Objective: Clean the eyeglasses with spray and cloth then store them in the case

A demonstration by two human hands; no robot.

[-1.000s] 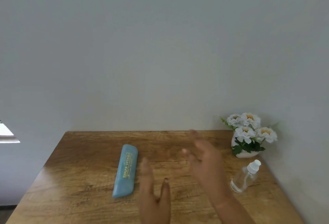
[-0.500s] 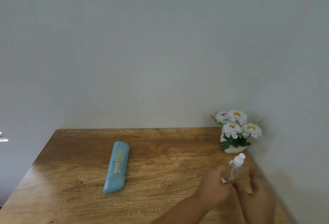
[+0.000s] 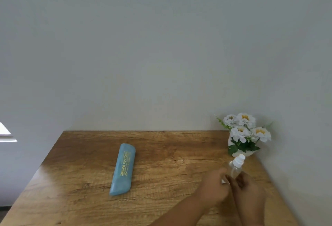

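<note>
Two hands, head view: my left hand (image 3: pixel 213 188) and my right hand (image 3: pixel 248 190) both curl round the lower body of the spray bottle (image 3: pixel 236 168).
Spray bottle: tilted, white cap up, near the right edge of the surface (image 3: pixel 80 171).
Case (image 3: pixel 123 169): blue, closed, flat on the surface, well left of my hands.
Flower pot (image 3: pixel 240 146): just behind the bottle.

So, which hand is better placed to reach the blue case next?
Probably left. Both hands are at the spray bottle, but the left hand lies nearer the blue case; the right hand is farther.
</note>
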